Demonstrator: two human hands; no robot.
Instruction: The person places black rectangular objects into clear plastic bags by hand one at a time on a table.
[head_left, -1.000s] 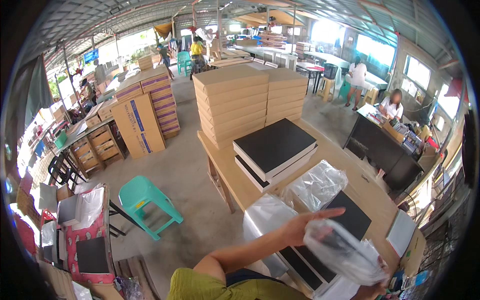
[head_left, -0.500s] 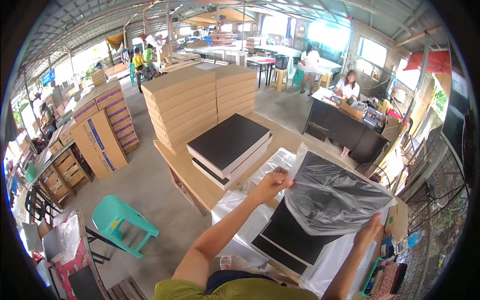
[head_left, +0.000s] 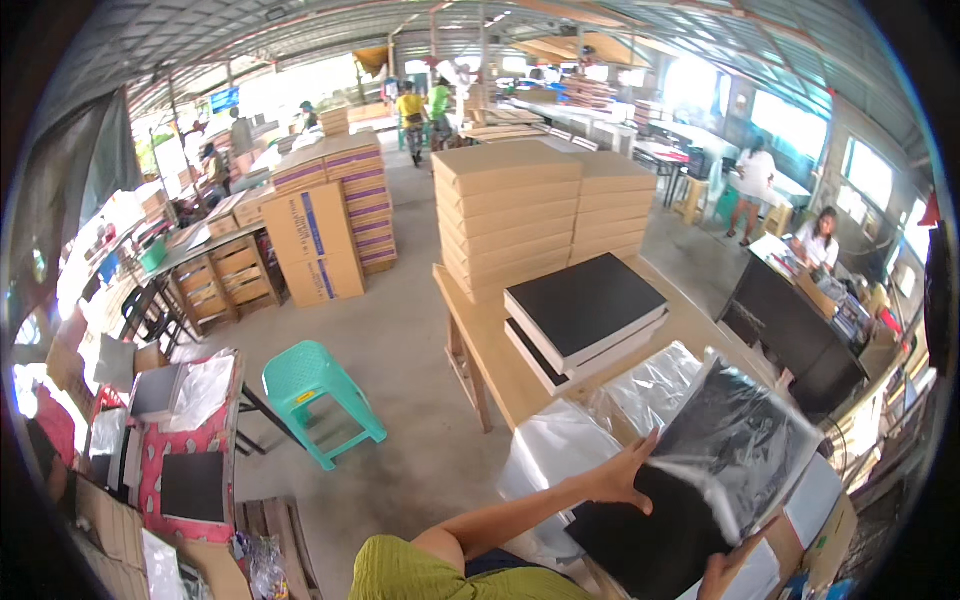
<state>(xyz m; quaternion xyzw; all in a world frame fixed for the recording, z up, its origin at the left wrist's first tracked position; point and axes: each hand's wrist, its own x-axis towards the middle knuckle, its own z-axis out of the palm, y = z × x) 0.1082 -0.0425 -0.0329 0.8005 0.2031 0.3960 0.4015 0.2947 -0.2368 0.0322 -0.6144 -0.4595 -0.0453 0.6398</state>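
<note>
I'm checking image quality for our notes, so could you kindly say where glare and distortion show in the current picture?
Head view: the windows at upper right are blown out to white; head view: pale reflections streak the clear plastic; head view: the roof curves through fisheye distortion, with black corners around the image.

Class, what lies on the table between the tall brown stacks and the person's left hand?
The head view shows stacked black-topped blocks, then crumpled clear plastic.

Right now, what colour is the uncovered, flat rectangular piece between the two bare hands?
The flat rectangular piece is black, best seen in the head view.
</note>
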